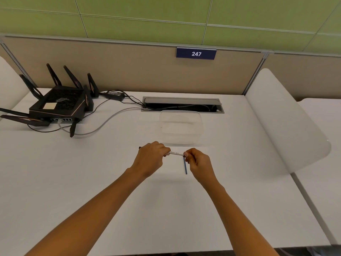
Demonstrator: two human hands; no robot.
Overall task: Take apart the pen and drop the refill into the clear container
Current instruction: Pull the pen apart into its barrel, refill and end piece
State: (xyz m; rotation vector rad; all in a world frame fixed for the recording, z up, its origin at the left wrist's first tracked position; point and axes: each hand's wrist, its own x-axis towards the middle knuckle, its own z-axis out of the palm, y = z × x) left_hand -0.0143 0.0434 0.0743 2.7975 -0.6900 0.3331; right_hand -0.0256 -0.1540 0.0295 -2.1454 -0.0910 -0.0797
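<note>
A white pen barrel (176, 153) with small print is held level above the white table, between both hands. My left hand (150, 159) is closed around its left end, where a dark tip pokes out past the knuckles. My right hand (198, 163) pinches the barrel's right end. A thin blue refill (185, 166) hangs down from my right hand's fingers, roughly vertical. The clear container (181, 126) stands just behind the hands, open at the top with nothing visible inside.
A black router (59, 106) with several antennas sits at the back left, cables (110, 117) running to a cable slot (182, 105) behind the container. A white chair back (287, 122) stands at the right. A beige partition closes the table's far edge.
</note>
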